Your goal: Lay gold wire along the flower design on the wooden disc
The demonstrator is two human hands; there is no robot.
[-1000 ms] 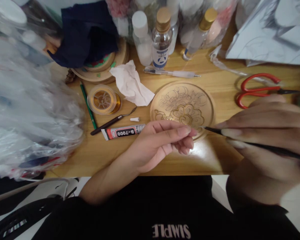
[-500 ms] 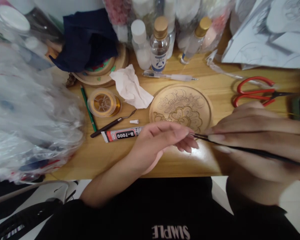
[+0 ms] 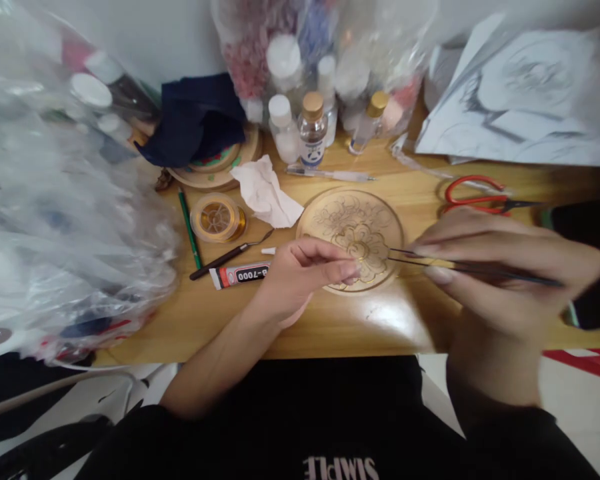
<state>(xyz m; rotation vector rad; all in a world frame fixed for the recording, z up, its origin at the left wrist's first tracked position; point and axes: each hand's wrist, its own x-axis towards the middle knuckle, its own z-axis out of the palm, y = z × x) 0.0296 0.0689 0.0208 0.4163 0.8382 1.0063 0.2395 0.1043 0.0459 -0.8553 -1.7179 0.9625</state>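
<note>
Under my hands lies a round wooden plate [image 3: 391, 220] with a flower pattern in dark lines, partly outlined in gold. My left hand [image 3: 297, 277] is over its lower left part, thumb and fingertips pinched together; whatever they hold is too fine to make out. To the right, my right hand [image 3: 500, 260] grips thin black tweezers [image 3: 413, 263]. Their two tips are apart and point left over the plate's right side, with nothing visible between them. A glue tube [image 3: 240, 275] marked B-7000 is partly hidden behind my left hand.
Left of the plate lie crumpled tissue [image 3: 265, 193], a gold wire spool [image 3: 217, 219], a dark-handled tool [image 3: 220, 260] and a green pencil [image 3: 189, 230]. Behind are a pen [image 3: 330, 175] and bottles [image 3: 313, 133]. Red-handled scissors [image 3: 473, 181] and a dark phone-like object [image 3: 593, 267] lie right.
My right hand has drawn the tweezers away from my left fingertips, and their tips have spread. My left fingers have curled into a pinch. The whole view has shifted slightly.
</note>
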